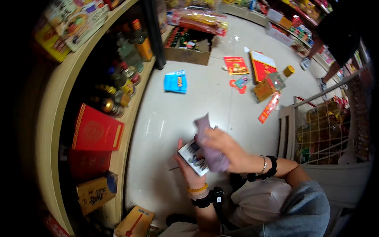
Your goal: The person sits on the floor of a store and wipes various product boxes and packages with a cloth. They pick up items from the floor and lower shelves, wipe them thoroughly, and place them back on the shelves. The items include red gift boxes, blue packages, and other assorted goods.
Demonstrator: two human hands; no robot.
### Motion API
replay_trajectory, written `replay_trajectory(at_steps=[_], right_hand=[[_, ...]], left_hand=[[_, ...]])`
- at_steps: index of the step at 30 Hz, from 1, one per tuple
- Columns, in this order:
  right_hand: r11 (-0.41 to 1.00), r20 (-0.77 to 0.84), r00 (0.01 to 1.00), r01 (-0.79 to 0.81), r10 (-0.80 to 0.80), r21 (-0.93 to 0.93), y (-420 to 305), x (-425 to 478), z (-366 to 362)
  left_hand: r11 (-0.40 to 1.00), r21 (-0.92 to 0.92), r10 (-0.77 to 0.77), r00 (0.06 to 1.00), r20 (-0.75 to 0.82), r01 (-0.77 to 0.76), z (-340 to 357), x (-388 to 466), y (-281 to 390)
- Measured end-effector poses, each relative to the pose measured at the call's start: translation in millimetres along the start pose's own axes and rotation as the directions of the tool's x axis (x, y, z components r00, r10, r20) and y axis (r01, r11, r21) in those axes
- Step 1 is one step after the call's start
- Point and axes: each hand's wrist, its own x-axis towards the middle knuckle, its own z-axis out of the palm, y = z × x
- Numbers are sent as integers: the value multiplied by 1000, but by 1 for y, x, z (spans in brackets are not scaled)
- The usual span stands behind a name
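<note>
My left hand (189, 171) holds a small white box with dark printing (192, 157) over the tiled floor. A crumpled mauve cloth (211, 151) is gripped in my right hand (222, 145), pressed over the right part of the box; this hand is blurred. Beyond my hands, a blue packet (175, 81) lies on the floor. Farther right lie a red packet (236, 65), a red box with a white panel (263, 65), a small card (242, 81), a red printed strip (269, 108) and a square glass bottle with a yellow cap (269, 86).
At left, a wooden shelf (139, 109) holds bottles, red boxes (97, 129) and a tan box (97, 194). Another tan box (134, 222) stands on the floor. An open carton (188, 55) lies ahead. A wire rack (325, 133) is at right; a person's legs (316, 49) show beyond.
</note>
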Motion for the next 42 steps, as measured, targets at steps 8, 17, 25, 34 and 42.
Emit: replay_trajectory(at_steps=[8, 17, 25, 34, 42], right_hand=[[981, 99, 989, -89, 107, -173, -3, 35, 44], [998, 381, 924, 0, 25, -67, -11, -12, 45], [927, 213, 951, -277, 226, 254, 39, 33, 23], [784, -20, 890, -390, 455, 483, 20, 6, -5], [995, 245, 964, 91, -99, 44, 2, 23, 16]], left_hand=[[994, 103, -5, 991, -131, 19, 3, -26, -21], [995, -56, 71, 993, -92, -77, -8, -3, -18], [992, -68, -107, 992, -62, 103, 17, -14, -27], [995, -87, 57, 997, 49, -53, 7, -14, -19], [733, 512, 404, 893, 200, -447, 15, -30, -2]])
